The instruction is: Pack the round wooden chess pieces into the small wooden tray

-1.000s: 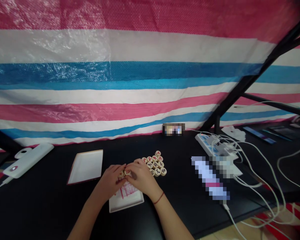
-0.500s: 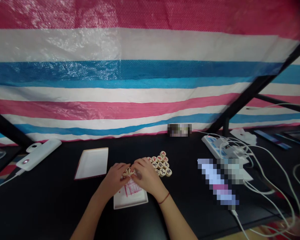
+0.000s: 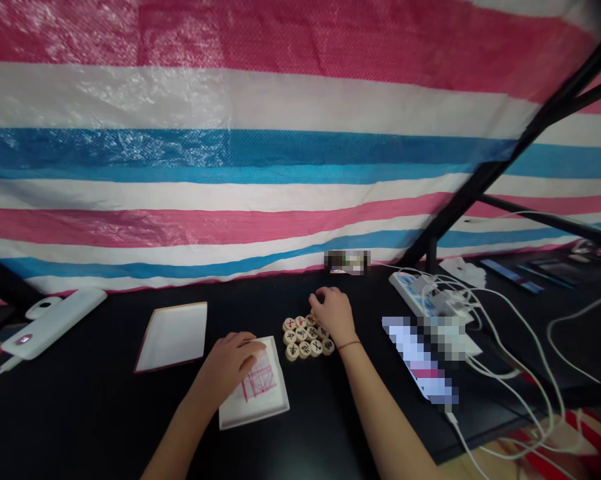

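Note:
My right hand [image 3: 334, 313] is over the far right corner of a block of round wooden Chinese chess pieces [image 3: 301, 333], its curled fingers at a piece mostly hidden beneath them. Red or dark characters mark the pieces, which stand close together in rows. My left hand [image 3: 233, 363] lies over the far left part of a shallow white box [image 3: 255, 421], fingers stretched forward and thumb apart. Pink-red lines of a printed board show inside this box. Whatever lies under the left fingers is hidden.
An upturned box lid [image 3: 173, 337] with a white inside lies left of my hands. A white device with a cable [image 3: 55, 323] is at the far left. To the right are a blurred phone [image 3: 420, 363] and a power strip [image 3: 413, 293] with tangled white cables. Striped sheeting hangs behind.
My right hand has left the white box and moved right and away from me to the chess pieces. The two pieces seen between my hands no longer show. My left hand stays at the box.

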